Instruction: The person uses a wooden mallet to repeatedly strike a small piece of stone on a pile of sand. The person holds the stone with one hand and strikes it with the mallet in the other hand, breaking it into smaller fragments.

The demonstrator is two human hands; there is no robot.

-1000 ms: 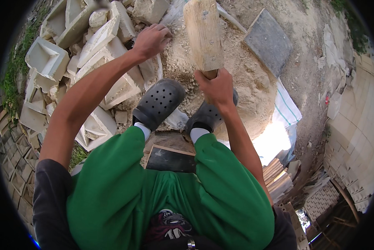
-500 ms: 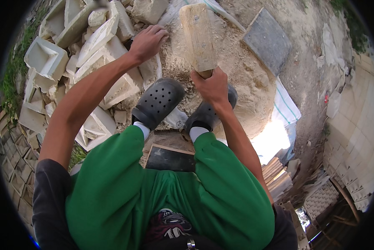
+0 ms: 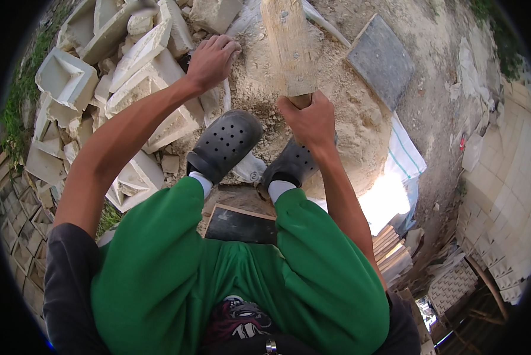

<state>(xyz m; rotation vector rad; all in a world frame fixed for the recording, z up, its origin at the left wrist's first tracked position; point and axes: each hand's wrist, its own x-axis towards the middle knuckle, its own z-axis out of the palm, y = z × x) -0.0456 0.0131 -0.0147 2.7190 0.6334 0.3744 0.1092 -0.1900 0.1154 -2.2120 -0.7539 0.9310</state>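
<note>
My right hand [image 3: 310,123] is wrapped round the short handle of a wooden mallet [image 3: 290,50]. The mallet has a pale, flat, block-like head with several screw or nail heads, and its far end runs out of the top of the picture. Beneath it lies a mound of crushed tan rubble and powder [image 3: 354,127]. At the mound's left edge my left hand [image 3: 213,61] has its fingers curled down, and whatever they grip is hidden. Just left of that hand begins a heap of broken white moulded blocks [image 3: 147,77].
Dark clogs [image 3: 229,142] on my feet stand at the mound's near edge. A grey square slab [image 3: 381,61] lies at the far right of the mound. A white woven sack [image 3: 404,145] spreads under the rubble. Stacked tiles [image 3: 502,195] stand on the right.
My right hand has shifted slightly right, and the mallet's head has moved up and right, partly out of the picture. My left hand has hardly moved.
</note>
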